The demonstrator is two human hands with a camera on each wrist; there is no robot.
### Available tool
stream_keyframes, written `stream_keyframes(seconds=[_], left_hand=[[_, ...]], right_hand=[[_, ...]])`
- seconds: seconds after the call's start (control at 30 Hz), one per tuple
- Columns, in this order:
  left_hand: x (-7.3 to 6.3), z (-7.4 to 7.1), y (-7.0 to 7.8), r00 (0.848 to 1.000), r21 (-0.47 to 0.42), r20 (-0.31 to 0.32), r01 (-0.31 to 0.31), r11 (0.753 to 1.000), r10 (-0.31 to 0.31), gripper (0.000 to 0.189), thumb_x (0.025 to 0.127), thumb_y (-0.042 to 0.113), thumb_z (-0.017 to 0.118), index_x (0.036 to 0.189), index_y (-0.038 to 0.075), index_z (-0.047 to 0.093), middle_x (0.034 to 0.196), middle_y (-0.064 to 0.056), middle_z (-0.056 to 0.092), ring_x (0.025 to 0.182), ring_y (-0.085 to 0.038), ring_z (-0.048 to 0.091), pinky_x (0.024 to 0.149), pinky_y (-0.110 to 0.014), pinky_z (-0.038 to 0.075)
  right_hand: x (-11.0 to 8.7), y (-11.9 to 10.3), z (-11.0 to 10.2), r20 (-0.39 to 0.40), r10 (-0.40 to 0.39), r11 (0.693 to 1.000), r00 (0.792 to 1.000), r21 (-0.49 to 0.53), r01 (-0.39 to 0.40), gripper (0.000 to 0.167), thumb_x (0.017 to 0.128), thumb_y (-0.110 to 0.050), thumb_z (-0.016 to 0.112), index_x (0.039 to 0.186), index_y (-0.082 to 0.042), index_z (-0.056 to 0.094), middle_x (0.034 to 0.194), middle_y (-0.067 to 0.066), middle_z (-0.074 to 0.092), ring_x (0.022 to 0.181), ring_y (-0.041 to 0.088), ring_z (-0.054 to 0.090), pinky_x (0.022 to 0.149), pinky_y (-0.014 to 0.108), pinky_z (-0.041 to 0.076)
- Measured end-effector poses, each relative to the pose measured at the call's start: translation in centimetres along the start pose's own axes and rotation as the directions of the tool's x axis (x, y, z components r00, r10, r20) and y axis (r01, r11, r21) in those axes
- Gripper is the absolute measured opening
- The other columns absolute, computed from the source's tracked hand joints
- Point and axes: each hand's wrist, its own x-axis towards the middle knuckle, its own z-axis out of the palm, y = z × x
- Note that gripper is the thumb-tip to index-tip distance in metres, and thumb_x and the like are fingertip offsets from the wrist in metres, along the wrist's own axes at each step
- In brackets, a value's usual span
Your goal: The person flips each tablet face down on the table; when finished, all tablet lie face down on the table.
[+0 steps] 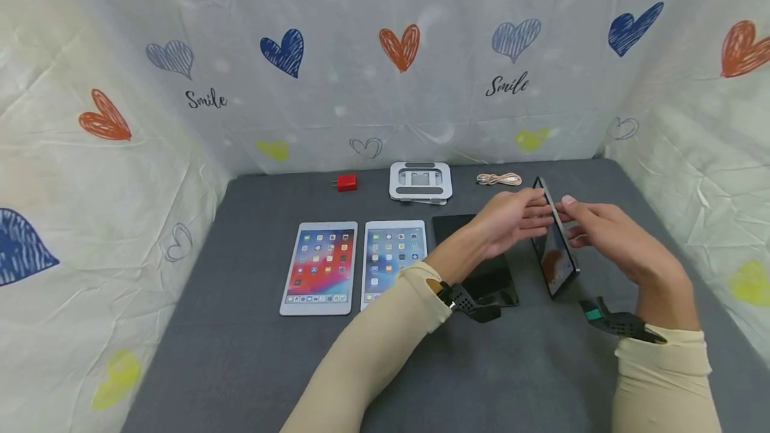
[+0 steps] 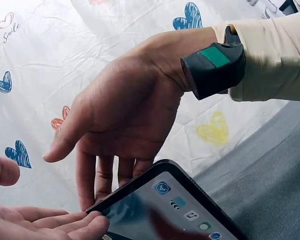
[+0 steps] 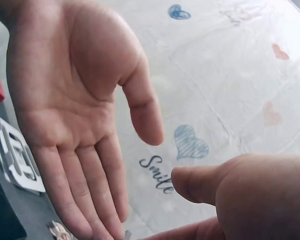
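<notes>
A thin dark-framed tablet (image 1: pixel 556 256) stands tilted on its edge at the right of the table, its lit screen facing left. My left hand (image 1: pixel 511 222) touches the screen side near the upper edge, fingers straight and palm turned to it. Against the back side are the fingers of my right hand (image 1: pixel 607 232). In the left wrist view, app icons show on the tablet (image 2: pixel 175 200), between the fingers of the left hand (image 2: pixel 45 220) and the right hand (image 2: pixel 135 110); both thumbs stand off it. Below the left forearm lies a dark-screened tablet (image 1: pixel 487 279).
Two white-framed tablets with lit screens, one red and blue (image 1: pixel 321 269) and one pale blue (image 1: pixel 394 252), lie left of the dark one. Behind them are a red plug adapter (image 1: pixel 346 183), a folded stand (image 1: pixel 420 182) and a bundled cable (image 1: pixel 499 179). Heart-printed cloth (image 1: pixel 337 105) walls the table.
</notes>
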Motion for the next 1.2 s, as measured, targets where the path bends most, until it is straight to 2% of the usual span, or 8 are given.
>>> stream_keyframes(seconds=[0.13, 0.27, 0.57, 0.73, 0.8, 0.87, 1.0, 1.2], left_hand=[[-0.4, -0.7, -0.1, 0.999, 0.001, -0.035, -0.023, 1.000, 0.023, 0.048, 0.117, 0.025, 0.052, 0.153, -0.005, 0.057, 0.147, -0.023, 0.069, 0.141, -0.037, 0.065, 0.120, -0.049, 0.054], [-0.9, -1.6, -0.1, 0.998, -0.007, -0.049, -0.033, 0.999, 0.033, 0.048, 0.116, 0.022, 0.050, 0.153, -0.007, 0.056, 0.149, -0.026, 0.066, 0.140, -0.041, 0.065, 0.119, -0.052, 0.054], [-2.0, -3.4, -0.3, 0.990, -0.096, -0.142, 0.003, 0.995, -0.016, 0.052, 0.112, 0.022, 0.052, 0.157, -0.005, 0.052, 0.156, -0.030, 0.057, 0.141, -0.054, 0.059, 0.116, -0.063, 0.054], [-2.3, -4.0, -0.7, 0.983, -0.133, -0.165, 0.056, 0.990, -0.078, 0.056, 0.112, 0.028, 0.056, 0.159, -0.002, 0.049, 0.161, -0.027, 0.048, 0.148, -0.054, 0.050, 0.118, -0.064, 0.053], [-2.3, -4.2, -1.0, 0.980, -0.141, -0.170, 0.076, 0.987, -0.099, 0.058, 0.111, 0.030, 0.057, 0.157, -0.004, 0.048, 0.157, -0.024, 0.050, 0.147, -0.052, 0.050, 0.119, -0.064, 0.052], [-2.1, -4.4, -1.3, 0.978, -0.148, -0.170, 0.093, 0.985, -0.118, 0.060, 0.111, 0.032, 0.057, 0.155, -0.007, 0.049, 0.154, -0.023, 0.051, 0.146, -0.051, 0.050, 0.119, -0.064, 0.051], [-1.5, -4.8, -2.0, 0.976, -0.163, -0.159, 0.121, 0.979, -0.147, 0.058, 0.110, 0.034, 0.057, 0.150, -0.008, 0.052, 0.140, -0.018, 0.055, 0.144, -0.049, 0.051, 0.121, -0.065, 0.049], [-0.5, -4.8, -3.2, 0.975, -0.182, -0.138, 0.147, 0.972, -0.173, 0.057, 0.108, 0.034, 0.058, 0.147, -0.007, 0.052, 0.148, -0.023, 0.054, 0.145, -0.051, 0.051, 0.122, -0.069, 0.046]], right_hand=[[0.5, -0.1, 0.4, 0.029, -0.050, 0.999, 0.998, -0.005, 0.050, 0.080, 0.119, -0.054, 0.023, 0.165, 0.011, 0.035, 0.162, 0.036, 0.046, 0.130, 0.038, 0.065, 0.104, 0.041, 0.060], [1.3, 0.9, 0.7, 0.034, -0.073, 0.997, 0.997, 0.033, 0.072, 0.074, 0.120, -0.049, 0.025, 0.164, 0.009, 0.040, 0.159, 0.035, 0.052, 0.121, 0.011, 0.069, 0.091, 0.014, 0.058], [2.8, 5.1, 1.9, 0.082, 0.008, 0.993, 0.997, 0.116, -0.017, 0.083, 0.119, -0.054, 0.026, 0.159, 0.016, 0.042, 0.161, 0.037, 0.049, 0.130, 0.018, 0.072, 0.097, 0.019, 0.061], [3.2, 6.8, 2.7, 0.093, 0.030, 0.988, 0.995, 0.146, -0.043, 0.084, 0.119, -0.054, 0.027, 0.158, 0.019, 0.040, 0.159, 0.040, 0.048, 0.142, 0.043, 0.063, 0.098, 0.024, 0.064], [3.2, 7.2, 2.9, 0.095, 0.033, 0.987, 0.995, 0.156, -0.048, 0.084, 0.119, -0.054, 0.027, 0.158, 0.019, 0.040, 0.159, 0.040, 0.048, 0.143, 0.044, 0.062, 0.097, 0.023, 0.063], [3.2, 7.4, 2.9, 0.097, 0.030, 0.985, 0.995, 0.168, -0.047, 0.084, 0.119, -0.054, 0.027, 0.158, 0.020, 0.040, 0.160, 0.040, 0.048, 0.140, 0.038, 0.065, 0.096, 0.020, 0.063], [3.0, 7.7, 2.7, 0.096, 0.029, 0.981, 0.995, 0.190, -0.047, 0.084, 0.119, -0.053, 0.027, 0.158, 0.020, 0.038, 0.161, 0.041, 0.046, 0.126, 0.010, 0.070, 0.095, 0.018, 0.061], [2.5, 8.8, 1.7, 0.088, 0.038, 0.977, 0.995, 0.205, -0.056, 0.082, 0.120, -0.050, 0.025, 0.159, 0.021, 0.034, 0.163, 0.042, 0.042, 0.108, -0.015, 0.063, 0.094, 0.016, 0.061]])
